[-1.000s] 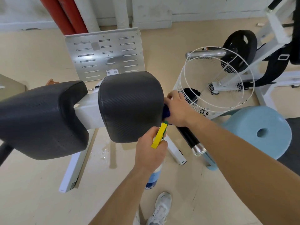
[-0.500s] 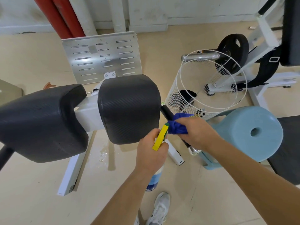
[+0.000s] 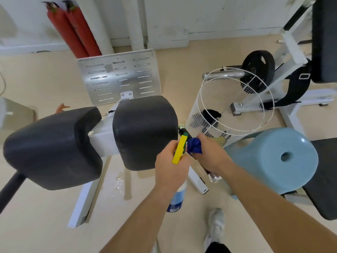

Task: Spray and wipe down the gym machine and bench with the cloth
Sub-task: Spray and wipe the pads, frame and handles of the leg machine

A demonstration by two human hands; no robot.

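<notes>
Blue cloth [image 3: 195, 148], bunched into a small ball, is pinched in the fingers of the right hand [image 3: 212, 155], and it sits on the black handle bar [image 3: 182, 133] that sticks out to the right of the machine, just past the right black pad [image 3: 145, 132]. The left hand [image 3: 170, 172] is closed around the neck of the spray bottle [image 3: 176, 199]; its yellow trigger [image 3: 179, 149] points up toward the cloth, and the bottle body hangs down below the fist. I judge that the step in hand is the wiping of this handle, with the spray kept ready very close to it. The next move calls, I think, for drawing the cloth along the bar toward its silver end [image 3: 215, 178], or for a short squeeze of the trigger first if the bar is dry; I cannot tell whether it is wet. The left black pad [image 3: 52, 148] and the white beam [image 3: 101, 141] between the pads are well apart from both hands. A white wire basket [image 3: 235, 105] and a light blue stool [image 3: 273, 157] stand near the right arm and leave little room on that side. A wet patch [image 3: 121, 181] lies on the floor under the pads, so the feet could slip there.
</notes>
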